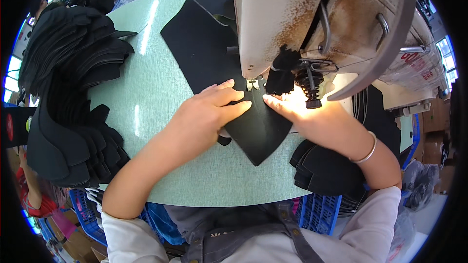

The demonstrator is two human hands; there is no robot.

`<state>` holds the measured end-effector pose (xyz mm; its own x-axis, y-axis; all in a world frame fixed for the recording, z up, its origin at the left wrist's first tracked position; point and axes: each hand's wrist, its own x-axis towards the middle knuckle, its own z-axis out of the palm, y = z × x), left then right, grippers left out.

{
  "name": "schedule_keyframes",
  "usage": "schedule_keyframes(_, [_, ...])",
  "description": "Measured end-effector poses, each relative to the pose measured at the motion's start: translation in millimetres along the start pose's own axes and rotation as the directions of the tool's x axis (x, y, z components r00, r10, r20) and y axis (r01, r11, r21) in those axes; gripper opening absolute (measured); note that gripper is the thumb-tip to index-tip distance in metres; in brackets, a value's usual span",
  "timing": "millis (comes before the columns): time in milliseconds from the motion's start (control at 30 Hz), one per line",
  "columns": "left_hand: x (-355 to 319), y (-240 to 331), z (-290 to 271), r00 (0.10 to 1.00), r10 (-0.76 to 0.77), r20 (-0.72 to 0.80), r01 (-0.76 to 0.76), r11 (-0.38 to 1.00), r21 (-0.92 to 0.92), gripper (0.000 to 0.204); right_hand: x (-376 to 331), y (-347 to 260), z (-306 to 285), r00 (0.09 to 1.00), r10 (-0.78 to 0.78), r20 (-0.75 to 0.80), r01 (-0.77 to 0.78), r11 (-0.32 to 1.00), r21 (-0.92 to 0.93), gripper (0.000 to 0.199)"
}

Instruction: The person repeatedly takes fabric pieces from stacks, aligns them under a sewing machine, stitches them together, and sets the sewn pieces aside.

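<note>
**— Start at your left. What's over there?**

A tall stack of cut black fabric pieces [73, 92] sits on the left part of the pale green desk [156, 92], fanned out and spilling over its edge. None of it touches my hands.

**— And your left hand?**

My left hand [204, 117] lies flat and open, fingers stretched, pressing down on the long curved black fabric panel [219, 63]. I'm grasping nothing; it's only palm and fingertips holding the panel against the desk, just left of the needle.

**— Where does that panel run?**

From the far side of the desk, under the presser foot [252, 84], to a point near me between my wrists. The seam line sits right at the foot.

**— Then the machine?**

The worn cream-coloured industrial sewing machine [312, 14] hangs over the right part of the desk, its lamp glaring on my fingers. A wad of black cloth [282, 70] is tucked by the needle bar.

**— Your right hand?**

My right hand [297, 109], a thin bangle on its wrist, also rests open, fingertips on the panel's edge just right of the foot. It pinches nothing that I can see, though the glare hides some of it.

**— Which step is this, would you say?**

I judge it as guiding the panel through a seam. The next move calls for both hands to feed evenly, with fingertips kept clear of the needle. Further right, a smaller heap of black pieces [326, 170] lies under my forearm.
</note>
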<state>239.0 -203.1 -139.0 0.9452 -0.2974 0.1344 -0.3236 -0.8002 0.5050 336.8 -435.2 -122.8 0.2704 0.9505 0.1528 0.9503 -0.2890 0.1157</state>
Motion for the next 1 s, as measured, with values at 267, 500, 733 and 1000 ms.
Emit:
schedule_keyframes(267, [5.6,-23.0,-1.1,0.993,0.114,0.006,-0.114,0.992,0.044,0.046,-7.4,31.4,12.8,0.969,-0.124,-0.212,0.128,0.992,0.007,0.011])
schedule_keyframes(500, [10.1,-1.7,6.1,0.973,0.196,-0.121,-0.175,0.970,0.167,0.045,1.9,-2.3,3.4,0.990,-0.025,0.141,0.018,0.999,0.049,0.047])
schedule_keyframes(733, [-2.2,-6.3,4.5,0.981,0.185,-0.049,-0.182,0.980,0.076,0.036,-3.6,10.9,-6.3,0.963,-0.100,0.250,0.071,0.990,0.123,0.046])
schedule_keyframes(1000, [4.7,-4.0,10.1,0.969,0.208,-0.136,-0.194,0.975,0.109,0.031,-1.3,-5.5,-1.6,0.984,-0.076,0.161,0.083,0.996,-0.039,0.043])
